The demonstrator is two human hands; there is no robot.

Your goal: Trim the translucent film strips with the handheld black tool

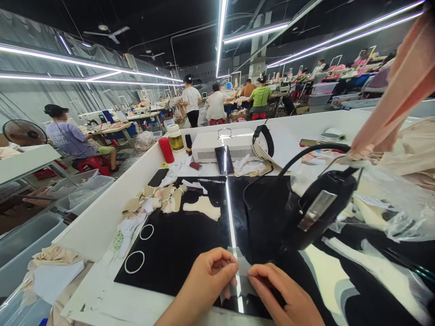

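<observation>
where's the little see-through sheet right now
In the head view, the see-through sheet is low and just right of centre, between the left hand and right hand, over the near part of the glossy black surface.

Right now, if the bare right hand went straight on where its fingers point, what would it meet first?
The right hand would first meet the thin, translucent sheet at its fingertips, then probably the bare left hand, though depth is hard to judge.
</observation>
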